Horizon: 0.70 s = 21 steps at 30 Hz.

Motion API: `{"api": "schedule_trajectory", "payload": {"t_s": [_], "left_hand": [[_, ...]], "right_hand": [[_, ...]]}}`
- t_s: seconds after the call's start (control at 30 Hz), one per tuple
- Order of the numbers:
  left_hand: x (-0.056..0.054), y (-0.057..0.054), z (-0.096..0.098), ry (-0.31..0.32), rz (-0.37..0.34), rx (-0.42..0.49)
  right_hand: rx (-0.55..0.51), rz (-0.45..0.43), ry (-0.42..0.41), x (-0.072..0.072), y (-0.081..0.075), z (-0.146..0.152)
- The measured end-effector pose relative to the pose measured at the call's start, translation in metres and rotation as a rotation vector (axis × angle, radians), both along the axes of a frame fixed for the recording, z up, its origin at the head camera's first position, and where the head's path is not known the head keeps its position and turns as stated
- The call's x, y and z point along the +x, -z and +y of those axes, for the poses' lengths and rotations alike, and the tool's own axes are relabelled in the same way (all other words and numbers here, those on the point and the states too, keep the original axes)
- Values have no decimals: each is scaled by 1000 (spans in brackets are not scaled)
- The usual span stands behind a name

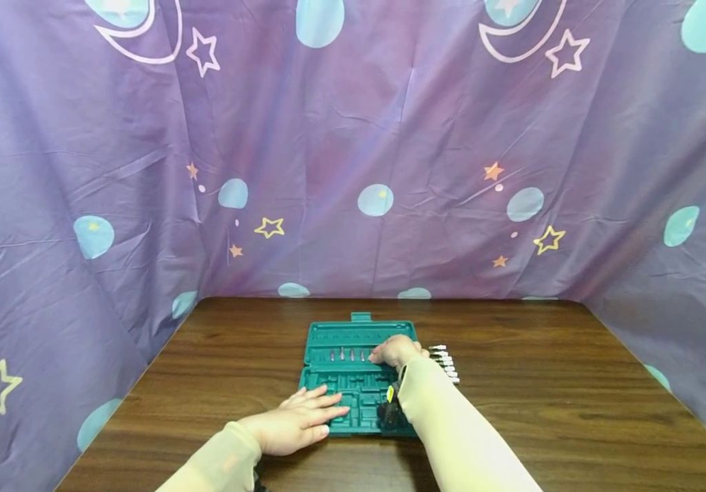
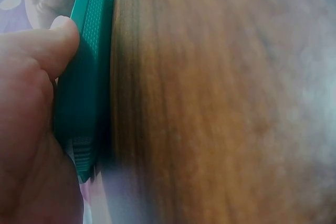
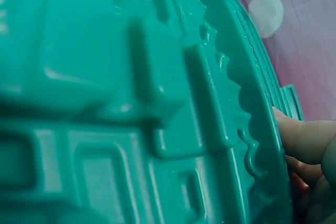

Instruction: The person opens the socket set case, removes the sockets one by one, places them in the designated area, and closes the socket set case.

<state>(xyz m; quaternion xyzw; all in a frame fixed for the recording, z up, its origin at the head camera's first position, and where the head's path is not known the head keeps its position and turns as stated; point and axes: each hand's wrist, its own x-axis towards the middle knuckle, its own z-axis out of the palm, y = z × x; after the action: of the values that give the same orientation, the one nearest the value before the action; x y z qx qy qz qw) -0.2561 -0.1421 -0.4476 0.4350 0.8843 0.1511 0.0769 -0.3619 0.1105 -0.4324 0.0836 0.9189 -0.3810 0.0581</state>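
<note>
A green plastic tool case [image 1: 361,400] lies unfolded on the table, its lower half full of moulded recesses. My left hand [image 1: 297,420] rests on its front left part, fingers spread out straight. In the left wrist view the thumb [image 2: 63,38] lies against the case's side wall. Several small pinkish bits [image 1: 353,354] stand in a row in the lid half. My right hand [image 1: 398,351] reaches over to the right end of that row, fingers bent and fingertips down at the lid. Whatever is between those fingertips is hidden, so I cannot tell if they hold a bit.
Several white-ended pieces [image 1: 446,362] lie in a column just right of the case, partly behind the right forearm. A dark strapped device [image 1: 392,410] sits at the right wrist. The brown wooden table [image 1: 531,383] meets a purple patterned cloth [image 1: 340,150] behind and at the sides.
</note>
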Motion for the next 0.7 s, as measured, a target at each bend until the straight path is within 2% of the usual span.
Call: {"api": "schedule_trajectory", "payload": {"t_s": [0.33, 0.7], "left_hand": [[-1, -1, -2, 5, -44, 2], [-3, -2, -2, 5, -54, -4]], "right_hand": [[-79, 11, 32, 3, 2, -1], [-57, 98, 48, 7, 2, -2]]}}
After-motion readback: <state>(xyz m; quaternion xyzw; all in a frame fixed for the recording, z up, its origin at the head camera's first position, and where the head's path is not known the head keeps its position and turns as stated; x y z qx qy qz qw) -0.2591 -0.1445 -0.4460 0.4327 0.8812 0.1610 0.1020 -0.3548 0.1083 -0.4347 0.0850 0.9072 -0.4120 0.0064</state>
